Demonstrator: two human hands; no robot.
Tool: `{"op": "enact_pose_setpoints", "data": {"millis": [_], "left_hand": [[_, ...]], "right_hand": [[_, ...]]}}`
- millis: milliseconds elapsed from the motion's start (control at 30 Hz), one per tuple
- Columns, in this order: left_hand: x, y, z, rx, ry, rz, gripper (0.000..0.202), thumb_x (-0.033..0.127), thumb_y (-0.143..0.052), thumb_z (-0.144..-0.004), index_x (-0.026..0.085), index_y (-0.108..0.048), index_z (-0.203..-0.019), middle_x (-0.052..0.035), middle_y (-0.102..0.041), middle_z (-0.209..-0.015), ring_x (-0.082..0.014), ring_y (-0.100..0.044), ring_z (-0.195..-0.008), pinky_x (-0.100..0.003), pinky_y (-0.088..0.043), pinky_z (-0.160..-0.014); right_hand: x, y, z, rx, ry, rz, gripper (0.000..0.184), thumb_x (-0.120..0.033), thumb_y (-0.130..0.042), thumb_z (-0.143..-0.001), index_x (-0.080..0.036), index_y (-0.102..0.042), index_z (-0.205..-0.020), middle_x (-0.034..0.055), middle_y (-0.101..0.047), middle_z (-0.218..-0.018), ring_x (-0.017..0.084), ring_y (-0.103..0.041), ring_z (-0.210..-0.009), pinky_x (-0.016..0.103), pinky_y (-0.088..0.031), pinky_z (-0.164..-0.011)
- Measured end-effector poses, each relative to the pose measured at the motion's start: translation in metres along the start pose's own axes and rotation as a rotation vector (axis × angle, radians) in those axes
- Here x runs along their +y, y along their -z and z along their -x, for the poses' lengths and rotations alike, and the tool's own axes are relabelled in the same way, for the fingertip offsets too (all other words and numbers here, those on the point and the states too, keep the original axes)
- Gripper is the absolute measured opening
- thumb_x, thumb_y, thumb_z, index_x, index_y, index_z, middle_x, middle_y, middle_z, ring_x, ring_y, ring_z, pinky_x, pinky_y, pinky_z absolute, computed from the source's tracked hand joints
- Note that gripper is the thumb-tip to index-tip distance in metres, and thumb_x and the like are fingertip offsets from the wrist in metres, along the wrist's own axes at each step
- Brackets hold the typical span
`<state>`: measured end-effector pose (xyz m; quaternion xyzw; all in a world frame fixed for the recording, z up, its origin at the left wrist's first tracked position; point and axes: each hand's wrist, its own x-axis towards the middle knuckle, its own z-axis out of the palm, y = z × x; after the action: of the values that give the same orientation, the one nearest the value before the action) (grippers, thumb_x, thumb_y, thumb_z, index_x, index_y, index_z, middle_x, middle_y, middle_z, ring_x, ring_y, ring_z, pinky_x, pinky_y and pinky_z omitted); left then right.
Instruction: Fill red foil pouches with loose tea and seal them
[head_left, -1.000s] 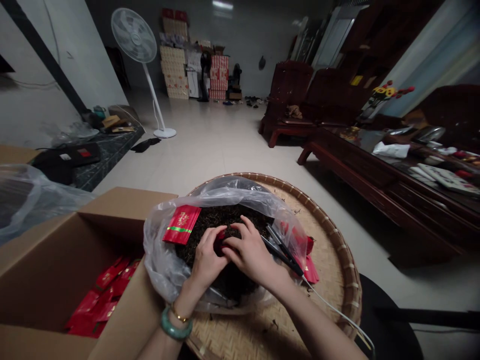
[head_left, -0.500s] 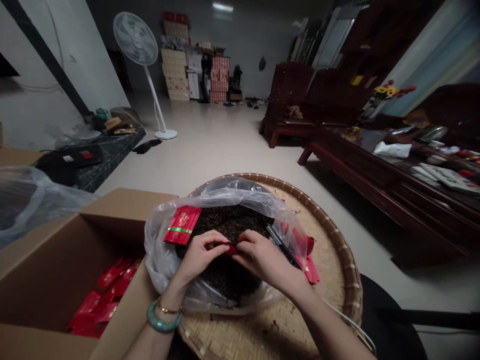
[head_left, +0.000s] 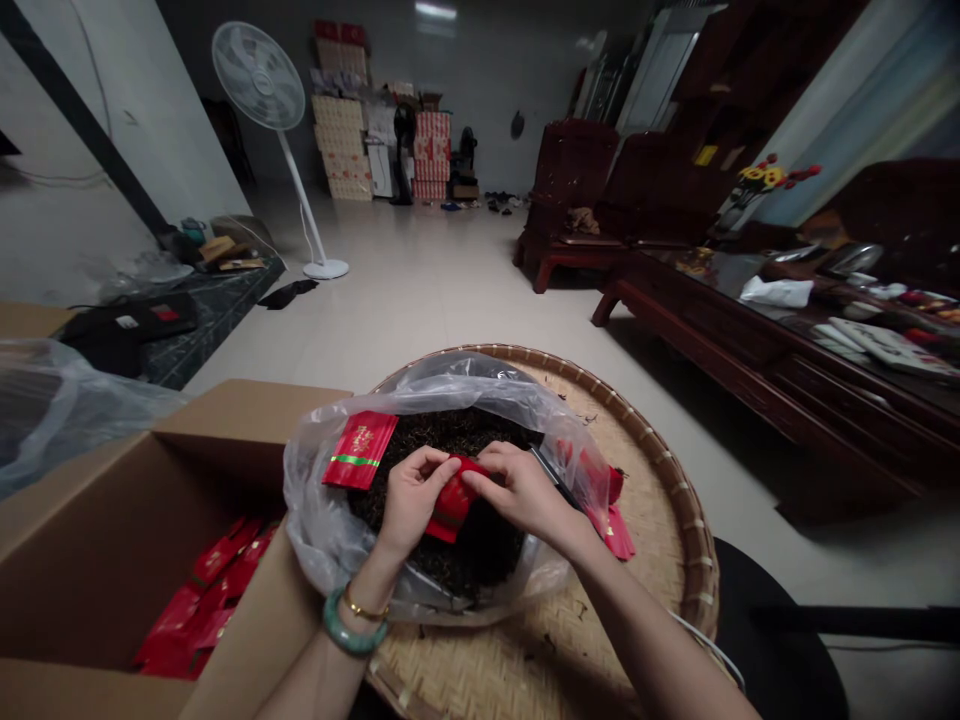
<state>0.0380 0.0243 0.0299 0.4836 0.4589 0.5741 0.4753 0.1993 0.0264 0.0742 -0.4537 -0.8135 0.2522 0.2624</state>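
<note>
Both of my hands pinch the top edge of a small red packet [head_left: 452,508], which hangs over dark loose tea leaves [head_left: 431,430]. My left hand [head_left: 414,495] is closed on its left corner, with a gold bangle and a green bangle at the wrist. On the right corner, my right hand [head_left: 523,487] grips with thumb and fingers. The leaves fill a clear plastic bag [head_left: 322,535] with its mouth spread wide. Another red packet [head_left: 361,450] with a green stripe lies on the leaves at the left. A dark, flat-edged object [head_left: 555,475] is partly hidden behind my right hand.
A round woven bamboo tray [head_left: 686,520] holds the bag. More red packets [head_left: 619,530] lie at its right side. An open cardboard box [head_left: 82,520] with several red packets stands at the left. Beyond are a white standing fan [head_left: 315,220] and a dark wooden table [head_left: 720,345].
My hands have lifted the small red packet slightly and turned it, so its front face now shows below my fingers. The camera view has shifted a little.
</note>
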Motion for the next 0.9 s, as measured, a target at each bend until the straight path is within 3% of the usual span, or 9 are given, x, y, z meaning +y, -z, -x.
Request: {"op": "enact_pose_setpoints", "data": {"millis": [167, 300, 367, 433, 500, 600, 667, 767, 900], "left_hand": [[-0.01, -0.005, 0.004, 0.052, 0.04, 0.013, 0.02, 0.033, -0.071, -0.068, 0.015, -0.063, -0.067, 0.0031, -0.062, -0.059, -0.0093, -0.055, -0.053, -0.018, -0.045, -0.053], [-0.019, -0.009, 0.007, 0.096, 0.084, 0.044, 0.026, 0.038, -0.07, -0.07, 0.014, -0.062, -0.071, 0.0023, -0.063, -0.061, -0.01, -0.057, -0.053, -0.018, -0.045, -0.051], [-0.02, -0.01, 0.008, 0.111, 0.101, 0.055, 0.029, 0.041, -0.07, -0.07, 0.014, -0.061, -0.071, 0.0017, -0.064, -0.061, -0.0107, -0.059, -0.053, -0.018, -0.045, -0.05], [-0.017, -0.011, 0.009, 0.11, 0.131, 0.083, 0.031, 0.044, -0.069, -0.07, 0.014, -0.059, -0.072, 0.0015, -0.064, -0.06, -0.011, -0.059, -0.052, -0.018, -0.046, -0.049], [-0.011, -0.011, 0.012, 0.025, 0.203, 0.139, 0.034, 0.043, -0.071, -0.068, 0.015, -0.058, -0.081, 0.0012, -0.065, -0.063, -0.0119, -0.061, -0.053, -0.019, -0.047, -0.05], [-0.002, -0.009, 0.016, -0.236, 0.346, 0.161, 0.05, 0.032, -0.08, -0.057, 0.015, -0.057, -0.098, -0.0012, -0.07, -0.072, -0.0151, -0.065, -0.059, -0.023, -0.051, -0.055], [0.0, -0.007, 0.02, -0.359, 0.409, 0.096, 0.048, 0.024, -0.082, -0.053, 0.013, -0.059, -0.094, -0.0028, -0.071, -0.073, -0.0162, -0.066, -0.06, -0.024, -0.052, -0.055], [-0.001, -0.005, 0.024, -0.412, 0.445, 0.006, 0.028, 0.023, -0.078, -0.057, 0.012, -0.061, -0.077, -0.0018, -0.068, -0.063, -0.0154, -0.064, -0.053, -0.024, -0.049, -0.049], [-0.007, -0.001, 0.023, -0.422, 0.437, -0.066, 0.018, 0.018, -0.073, -0.059, 0.013, -0.061, -0.072, 0.0017, -0.065, -0.052, -0.0139, -0.061, -0.047, -0.022, -0.046, -0.047]], "right_hand": [[0.002, 0.003, -0.002, -0.055, -0.046, 0.005, 0.03, -0.025, -0.056, -0.087, -0.017, -0.059, -0.058, -0.0005, -0.056, -0.065, 0.012, -0.052, -0.064, 0.024, -0.037, -0.06], [0.004, -0.008, 0.001, 0.133, -0.146, -0.146, 0.009, -0.026, -0.063, -0.078, -0.018, -0.061, -0.076, -0.0011, -0.057, -0.069, 0.012, -0.052, -0.061, 0.023, -0.039, -0.057], [0.007, -0.016, 0.003, 0.251, -0.202, -0.323, 0.02, -0.029, -0.066, -0.073, -0.018, -0.059, -0.088, -0.0021, -0.058, -0.069, 0.012, -0.053, -0.06, 0.023, -0.041, -0.055], [0.012, -0.023, 0.005, 0.265, -0.284, -0.489, 0.022, -0.035, -0.068, -0.07, -0.018, -0.06, -0.082, -0.0031, -0.056, -0.062, 0.011, -0.051, -0.052, 0.021, -0.04, -0.048], [0.016, -0.027, 0.006, 0.223, -0.376, -0.618, 0.027, -0.043, -0.069, -0.068, -0.017, -0.059, -0.068, -0.0039, -0.053, -0.054, 0.009, -0.045, -0.043, 0.02, -0.035, -0.041], [0.021, -0.026, 0.008, 0.224, -0.457, -0.769, 0.035, -0.049, -0.071, -0.063, -0.017, -0.059, -0.062, -0.0042, -0.053, -0.049, 0.008, -0.042, -0.037, 0.02, -0.033, -0.036], [0.024, -0.022, 0.009, 0.243, -0.471, -0.812, 0.036, -0.05, -0.074, -0.059, -0.017, -0.059, -0.06, -0.0043, -0.054, -0.048, 0.007, -0.042, -0.037, 0.02, -0.032, -0.036], [0.026, -0.015, 0.01, 0.258, -0.478, -0.827, 0.037, -0.049, -0.075, -0.058, -0.016, -0.06, -0.056, -0.0055, -0.05, -0.044, 0.005, -0.037, -0.036, 0.019, -0.028, -0.037], [0.026, -0.011, 0.011, 0.276, -0.475, -0.858, 0.038, -0.05, -0.076, -0.058, -0.016, -0.059, -0.056, -0.0054, -0.05, -0.044, 0.005, -0.038, -0.037, 0.019, -0.028, -0.038]]}}
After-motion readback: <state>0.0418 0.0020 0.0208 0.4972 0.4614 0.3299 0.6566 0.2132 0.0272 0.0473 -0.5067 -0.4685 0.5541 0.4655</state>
